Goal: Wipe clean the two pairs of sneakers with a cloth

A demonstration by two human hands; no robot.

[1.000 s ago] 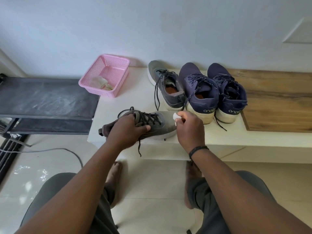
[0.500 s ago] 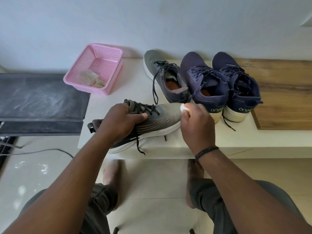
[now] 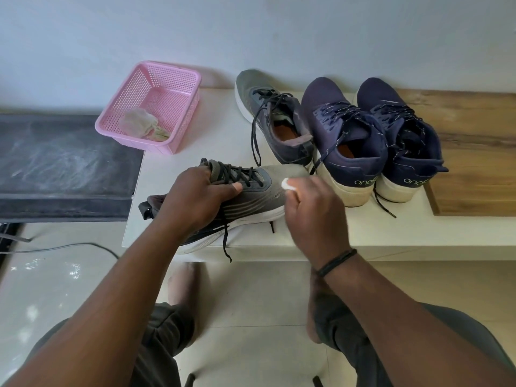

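A: Status on the hands?

B: Left hand (image 3: 192,202) grips the grey sneaker (image 3: 251,191) across the laces, thumb on the near side. Shoe lies tilted on its side at the front edge of the white surface (image 3: 391,236), heel past the edge toward the person, toe pointing at the blue pair.

A: Right?

B: Right hand (image 3: 312,210) has its fingers curled round a small white cloth (image 3: 286,183), pressing it on the toe area of that grey sneaker. Only a bit of the cloth shows past the fingers. Black band on the wrist.

A: Other shoes?

B: Second grey sneaker (image 3: 276,121) stands upright just behind the held one, toe to the wall, laces loose. Blue sneakers (image 3: 371,135) stand side by side right of it, the nearer blue one touching or almost touching it. Heels face the person, pale soles.

A: Anything else near the held sneaker?

B: Pink basket (image 3: 150,107) behind and left of it, at the surface's left corner, crumpled rag (image 3: 142,124) inside. Dark shelf (image 3: 61,163) further left. Wood panel (image 3: 469,152) right of the blue pair.
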